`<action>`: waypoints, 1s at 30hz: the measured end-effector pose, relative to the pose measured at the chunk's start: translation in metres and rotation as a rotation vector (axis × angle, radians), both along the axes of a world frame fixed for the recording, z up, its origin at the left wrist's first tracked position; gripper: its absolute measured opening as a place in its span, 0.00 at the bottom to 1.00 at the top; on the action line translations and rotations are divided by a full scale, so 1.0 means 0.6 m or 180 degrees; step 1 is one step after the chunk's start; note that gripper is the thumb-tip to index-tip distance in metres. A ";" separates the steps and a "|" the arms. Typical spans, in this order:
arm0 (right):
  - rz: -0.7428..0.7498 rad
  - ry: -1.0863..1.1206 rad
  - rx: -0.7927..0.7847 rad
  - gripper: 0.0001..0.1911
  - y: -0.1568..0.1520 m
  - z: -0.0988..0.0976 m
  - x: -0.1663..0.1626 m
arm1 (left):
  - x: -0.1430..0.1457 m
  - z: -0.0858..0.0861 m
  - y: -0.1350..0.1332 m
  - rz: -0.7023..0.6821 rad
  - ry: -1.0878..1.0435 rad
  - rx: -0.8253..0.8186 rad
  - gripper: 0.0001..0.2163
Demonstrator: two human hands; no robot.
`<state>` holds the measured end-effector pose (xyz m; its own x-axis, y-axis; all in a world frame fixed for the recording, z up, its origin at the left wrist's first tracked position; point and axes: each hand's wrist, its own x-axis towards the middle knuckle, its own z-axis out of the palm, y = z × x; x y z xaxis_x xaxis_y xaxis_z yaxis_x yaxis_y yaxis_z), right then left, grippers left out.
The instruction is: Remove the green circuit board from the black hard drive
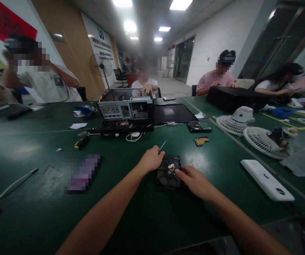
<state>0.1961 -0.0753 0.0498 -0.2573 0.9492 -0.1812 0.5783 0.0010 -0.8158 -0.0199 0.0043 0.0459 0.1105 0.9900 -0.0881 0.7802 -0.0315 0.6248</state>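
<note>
A black hard drive [168, 175] lies open on the green table [131, 212] in front of me. My left hand [151, 159] is closed around a thin metal tool [162, 145], maybe a small screwdriver, at the drive's left edge. My right hand [195, 181] rests on the drive's right side, fingers curled and pinching at a small white part near its middle.
An open computer case [126, 109] stands behind, with a black side panel [172, 113], a circuit board [199, 126], a small board [201, 140] and a yellow-handled screwdriver [82, 142]. White fan parts [259, 138] and a white panel [266, 179] lie right. Several people sit around the tables.
</note>
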 end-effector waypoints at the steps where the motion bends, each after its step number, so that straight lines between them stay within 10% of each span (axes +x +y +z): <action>1: 0.0199 -0.0140 0.0147 0.22 -0.003 0.003 0.001 | -0.001 0.002 0.000 -0.0031 0.0006 0.0006 0.16; 5: 0.0526 -0.0403 0.0106 0.20 0.003 0.006 0.047 | -0.007 0.011 0.000 -0.0286 -0.0109 0.0193 0.16; 9: -0.0928 -0.1641 0.1035 0.15 0.028 -0.017 0.159 | -0.004 0.024 -0.005 -0.0350 0.0166 0.0395 0.14; 13: -0.1161 -0.2337 0.0995 0.17 0.048 -0.050 0.237 | 0.007 0.038 -0.024 -0.0418 0.0464 0.0394 0.17; 21: -0.1270 -0.2624 0.0849 0.15 0.135 -0.074 0.261 | 0.039 0.043 -0.081 -0.0628 0.0876 -0.0030 0.56; 30: -0.1492 -0.2385 0.0924 0.19 0.283 -0.063 0.295 | 0.065 0.047 -0.089 -0.0740 0.1288 -0.0216 0.55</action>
